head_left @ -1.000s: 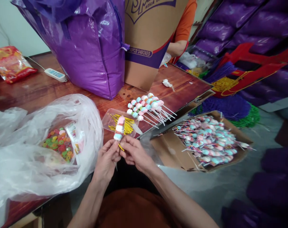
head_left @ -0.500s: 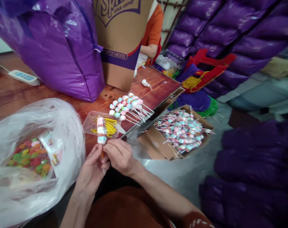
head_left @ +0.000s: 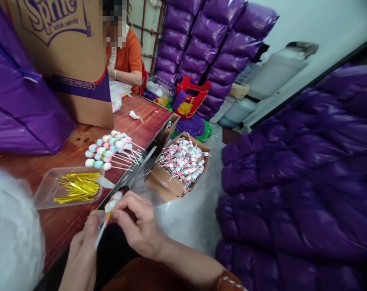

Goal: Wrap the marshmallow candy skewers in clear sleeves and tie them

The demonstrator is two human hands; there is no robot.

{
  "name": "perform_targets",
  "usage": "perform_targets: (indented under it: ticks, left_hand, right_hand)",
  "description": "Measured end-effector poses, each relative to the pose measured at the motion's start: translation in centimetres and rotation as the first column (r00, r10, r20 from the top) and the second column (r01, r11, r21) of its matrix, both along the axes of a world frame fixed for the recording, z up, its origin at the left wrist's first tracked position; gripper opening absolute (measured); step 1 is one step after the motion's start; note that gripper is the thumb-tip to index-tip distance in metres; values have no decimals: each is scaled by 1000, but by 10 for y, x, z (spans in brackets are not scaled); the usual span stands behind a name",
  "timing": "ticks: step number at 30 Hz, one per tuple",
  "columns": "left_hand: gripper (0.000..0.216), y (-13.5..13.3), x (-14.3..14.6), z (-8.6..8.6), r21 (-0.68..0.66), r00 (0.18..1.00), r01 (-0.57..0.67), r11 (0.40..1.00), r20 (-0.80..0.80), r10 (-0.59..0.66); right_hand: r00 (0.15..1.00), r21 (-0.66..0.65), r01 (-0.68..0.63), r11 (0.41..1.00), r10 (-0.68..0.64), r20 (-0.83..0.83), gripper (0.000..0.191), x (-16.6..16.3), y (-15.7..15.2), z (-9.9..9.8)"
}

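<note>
Just past the table's front edge, a pastel marshmallow stick tilts between my hands, its white stick pointing down. My left hand is closed around the stick below the marshmallows. Fingertips of my right hand pinch at the base of the marshmallows, where a bit of orange shows; exactly what they grip is hidden. Gold twist ties lie in a clear plastic tray beyond my left hand. Farther back on the table, several marshmallow sticks rest side by side, sticks toward the right.
A cardboard box full of marshmallow sticks stands right of the table. A white plastic bag, a purple bag and a tall carton sit on the left. Across the table sits a person. Purple packs fill the right.
The view has swung right. The marshmallow stick, upright before, is now tilted and lower, near the table edge. Both hands still hold it.
</note>
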State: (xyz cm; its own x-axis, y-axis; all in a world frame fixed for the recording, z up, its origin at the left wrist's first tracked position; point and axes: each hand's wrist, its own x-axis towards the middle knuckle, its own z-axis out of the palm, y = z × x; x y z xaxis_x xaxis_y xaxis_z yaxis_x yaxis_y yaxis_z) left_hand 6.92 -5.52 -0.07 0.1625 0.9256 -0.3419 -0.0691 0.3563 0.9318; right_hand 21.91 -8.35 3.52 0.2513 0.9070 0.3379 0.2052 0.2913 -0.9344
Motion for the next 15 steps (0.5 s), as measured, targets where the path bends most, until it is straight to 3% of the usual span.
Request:
perform_targets:
  ticks: [2,5,8,10,12,13,14,15]
  left_hand:
    - [27,-8,15,-3,-42,1000,11,999,-2,-11]
    - [38,-12,40,-12,-132,1000,-2,991,8,3]
    - [38,-9,64,-25,-55,999,-12,998,-50,9]
    - [31,-8,74,-30,70,993,54,996,-105,-47]
    - [26,-9,76,-29,164,981,159,974,-134,-138]
    - [24,-10,74,-26,198,975,199,960,-138,-174]
    - [23,-12,70,-21,226,972,215,950,-140,-187]
    - [23,-12,65,-16,247,973,212,946,-146,-180]
  right_hand:
    - [997,-43,27,999,-30,-74,16,7,-9,-4]
    - [955,-263,-63,963,-18,-295,24,18,-25,-16]
    - [941,-392,-154,907,13,-339,26,31,-37,-36]
    - [974,-404,-28,914,-66,-217,26,45,-40,-52]
    - [964,-361,233,903,-263,-36,29,70,-39,-68]
    - [923,-318,377,870,-379,59,29,87,-36,-76]
    - [828,-241,560,793,-533,172,30,106,-30,-83]
    - [770,-216,637,739,-610,185,31,126,-22,-89]
